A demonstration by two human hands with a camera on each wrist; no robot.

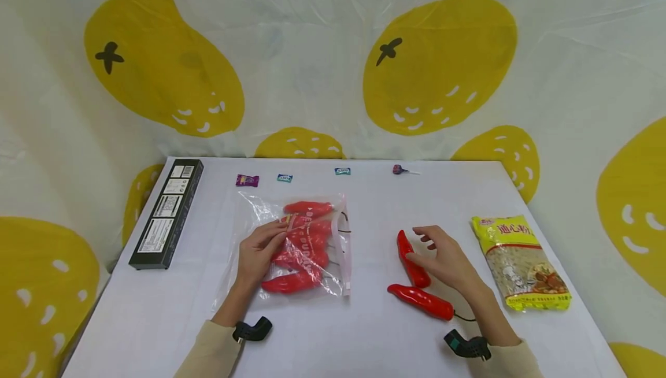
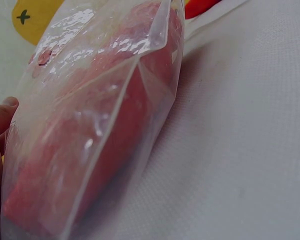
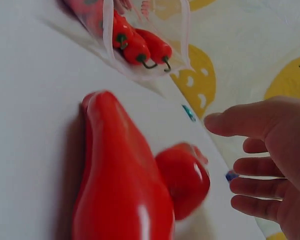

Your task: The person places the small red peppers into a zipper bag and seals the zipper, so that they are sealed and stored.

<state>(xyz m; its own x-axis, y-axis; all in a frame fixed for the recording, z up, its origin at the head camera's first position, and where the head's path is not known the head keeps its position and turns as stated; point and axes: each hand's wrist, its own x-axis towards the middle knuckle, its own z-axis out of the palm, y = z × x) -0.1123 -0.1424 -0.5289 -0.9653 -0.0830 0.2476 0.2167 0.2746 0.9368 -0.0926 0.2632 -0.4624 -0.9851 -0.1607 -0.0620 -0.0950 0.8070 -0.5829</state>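
Gaping bag; gap to loose peppers

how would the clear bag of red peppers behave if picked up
The clear bag will probably flop and sag, since its thin film is wrinkled. The red peppers inside may slide out, as the mouth gapes and their stems point towards it.
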